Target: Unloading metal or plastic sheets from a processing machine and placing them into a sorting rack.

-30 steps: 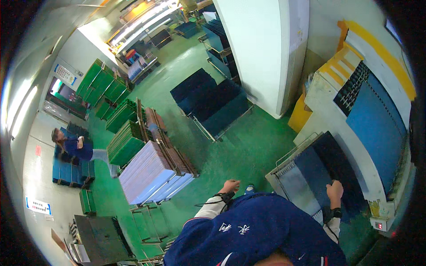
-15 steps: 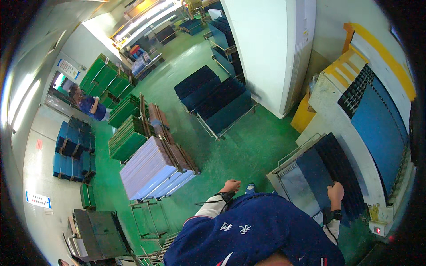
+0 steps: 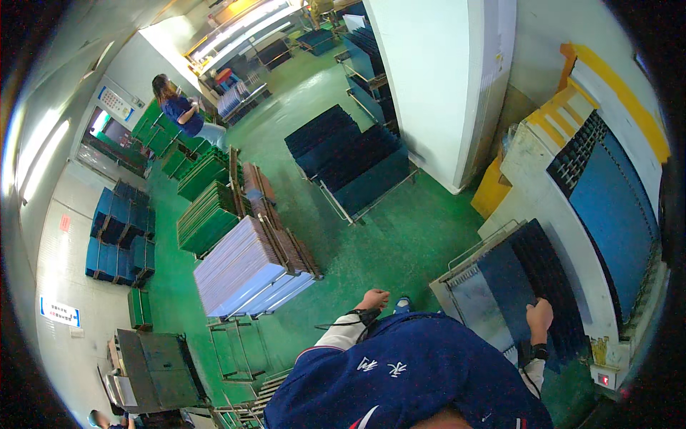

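At the lower right stands a wire rack (image 3: 464,256) packed with thin dark blue panels (image 3: 504,277), with a paler sheet (image 3: 480,304) at its near left side. My right hand (image 3: 539,314) is closed at the upper edge of one dark blue panel, fingers curled over it; the fingertips are partly hidden. A dark band circles that wrist. My left hand (image 3: 374,300) hangs in front of my body over the green floor, fingers loosely curled together. Nothing shows in it, and it touches no rack.
Beyond the rack is a machine (image 3: 607,214) carrying a blue panel. Another rack of dark panels (image 3: 350,168) stands ahead near a white pillar (image 3: 429,86). Left are racks of lilac panels (image 3: 239,268) and green panels (image 3: 207,214). A co-worker (image 3: 182,114) is at the far left.
The co-worker at the far left has moved right and farther back, beside the green racks. My right hand stays at the panel edge and my left hand hardly moves. The view shifts slightly.
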{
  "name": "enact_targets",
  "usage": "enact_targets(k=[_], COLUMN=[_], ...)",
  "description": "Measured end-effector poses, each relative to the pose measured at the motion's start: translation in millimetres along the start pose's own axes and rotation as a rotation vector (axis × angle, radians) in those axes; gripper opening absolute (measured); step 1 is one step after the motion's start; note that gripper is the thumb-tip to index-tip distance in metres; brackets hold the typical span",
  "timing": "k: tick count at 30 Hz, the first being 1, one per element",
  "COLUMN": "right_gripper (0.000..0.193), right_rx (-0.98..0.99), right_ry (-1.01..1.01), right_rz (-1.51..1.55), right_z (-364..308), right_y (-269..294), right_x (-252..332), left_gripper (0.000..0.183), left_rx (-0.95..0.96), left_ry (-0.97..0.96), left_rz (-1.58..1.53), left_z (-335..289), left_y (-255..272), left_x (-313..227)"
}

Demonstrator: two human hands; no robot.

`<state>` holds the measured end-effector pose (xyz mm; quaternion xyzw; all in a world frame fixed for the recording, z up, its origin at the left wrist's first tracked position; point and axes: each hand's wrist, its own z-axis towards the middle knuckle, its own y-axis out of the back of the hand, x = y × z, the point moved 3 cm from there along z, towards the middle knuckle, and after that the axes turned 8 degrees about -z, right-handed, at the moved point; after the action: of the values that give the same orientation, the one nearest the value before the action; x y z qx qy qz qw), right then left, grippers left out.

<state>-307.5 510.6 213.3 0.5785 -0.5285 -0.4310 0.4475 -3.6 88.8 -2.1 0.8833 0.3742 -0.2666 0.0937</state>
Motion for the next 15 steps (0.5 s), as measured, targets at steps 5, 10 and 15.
enact_targets(k=[5,10,15], right_gripper=[0.036,0.039,0.039], right_rx=[0.016,0.020,-0.009], right_ry=[0.030,0.010,0.037], right_rz=[-0.027,0.008,0.008], right_z=[0.4,-0.7,-1.5], right_y=[0.2,1.8,3.3], right_x=[1.6,1.5,2.9], left_gripper=[0.032,0.033,0.035], left_rx=[-0.009,-0.001,0.056], left_ry=[0.008,0.006,-0.003], left_rz=[-0.001,0.031,0.005], left_z=[-3.9,2.7,11.0], left_y=[-3.5,-4.0,-0.6], left_x=[1.0,5.5,15.1])
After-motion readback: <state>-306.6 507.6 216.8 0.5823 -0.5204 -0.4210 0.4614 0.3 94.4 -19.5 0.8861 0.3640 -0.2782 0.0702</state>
